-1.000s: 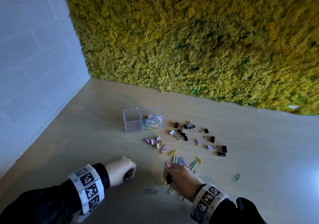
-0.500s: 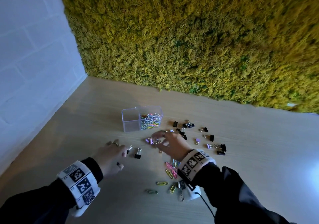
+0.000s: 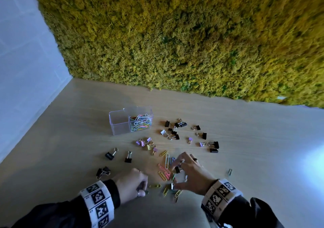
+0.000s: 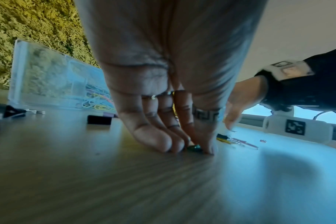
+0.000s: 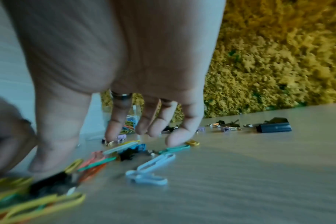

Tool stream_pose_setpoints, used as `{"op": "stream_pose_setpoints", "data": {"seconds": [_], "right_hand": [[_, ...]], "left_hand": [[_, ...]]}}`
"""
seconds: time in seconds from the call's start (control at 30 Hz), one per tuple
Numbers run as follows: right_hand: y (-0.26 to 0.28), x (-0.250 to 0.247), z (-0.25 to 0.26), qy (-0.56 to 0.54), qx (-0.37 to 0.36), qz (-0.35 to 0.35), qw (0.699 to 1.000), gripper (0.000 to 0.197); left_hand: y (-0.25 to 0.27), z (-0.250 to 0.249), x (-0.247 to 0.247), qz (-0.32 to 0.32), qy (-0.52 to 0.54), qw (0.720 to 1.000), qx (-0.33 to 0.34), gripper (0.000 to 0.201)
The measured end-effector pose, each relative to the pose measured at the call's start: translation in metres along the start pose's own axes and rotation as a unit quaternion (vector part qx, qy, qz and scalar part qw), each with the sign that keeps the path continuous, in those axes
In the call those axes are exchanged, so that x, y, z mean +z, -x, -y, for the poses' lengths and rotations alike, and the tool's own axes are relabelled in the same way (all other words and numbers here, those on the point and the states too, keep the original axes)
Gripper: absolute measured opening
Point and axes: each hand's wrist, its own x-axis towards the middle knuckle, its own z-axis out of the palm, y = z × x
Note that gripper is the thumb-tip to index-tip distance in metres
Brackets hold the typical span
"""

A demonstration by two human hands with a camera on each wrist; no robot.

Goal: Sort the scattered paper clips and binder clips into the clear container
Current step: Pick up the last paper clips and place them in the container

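**Flat wire clips to be pried from a smooth tabletop**

The coloured plastic-coated wire paper clips are seen strewn on the pale wood-grain tabletop, just in front of the person. The black and lilac folded-metal binder clips lie farther back, to the right of the clear two-compartment plastic container. Its right compartment is already heaped with paper clips, while its left compartment appears empty.

The left hand is pressed fingertip-down on the tabletop, and a small dark green paper clip is pinched between the thumb and the fingers. The right hand is held spread and relaxed over the pile, its fingertips touching or nearly touching the clips. No clip seems to be gripped by it, though the blur leaves this uncertain.

The paper clips are judged to be very light, thin and stiff, with a slick coating. Lying flat, they offer no raised edge, so they are best slid or tipped with a fingertip and then pinched across the two long wires. Tangling among neighbours is to be expected, and several may be lifted at once.

The binder clips are judged heavier and rigid. They are best taken by the folded body or by the raised wire handles, where a firm pinch can be had.
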Motion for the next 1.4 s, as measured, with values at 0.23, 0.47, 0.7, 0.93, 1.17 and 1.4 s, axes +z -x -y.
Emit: {"op": "stream_pose_setpoints", "data": {"seconds": [0.23, 0.47, 0.7, 0.93, 1.17, 1.4], "right_hand": [[0.001, 0.015, 0.008, 0.093, -0.038, 0.003, 0.995, 0.026], [0.003, 0.001, 0.004, -0.102, -0.045, -0.017, 0.994, 0.012], [-0.035, -0.040, -0.065, -0.142, 0.156, -0.175, 0.962, 0.016], [-0.022, -0.022, -0.034, -0.011, -0.019, -0.077, 0.997, 0.026], [-0.026, -0.008, -0.025, 0.004, -0.029, -0.020, 0.999, 0.021], [-0.017, -0.025, -0.047, -0.029, 0.066, -0.171, 0.983, 0.032]], "left_hand": [[-0.005, 0.006, 0.006, -0.006, 0.052, 0.999, 0.008, 0.012], [-0.002, 0.018, -0.005, -0.036, 0.115, 0.993, -0.006, 0.023], [-0.017, 0.002, -0.009, -0.081, 0.094, 0.992, 0.007, 0.008], [-0.050, -0.024, -0.021, -0.072, 0.051, 0.995, 0.052, 0.011], [-0.077, -0.043, -0.023, -0.036, -0.021, 0.995, 0.086, 0.009], [-0.073, -0.030, -0.015, -0.055, 0.045, 0.994, 0.081, 0.012]]}}
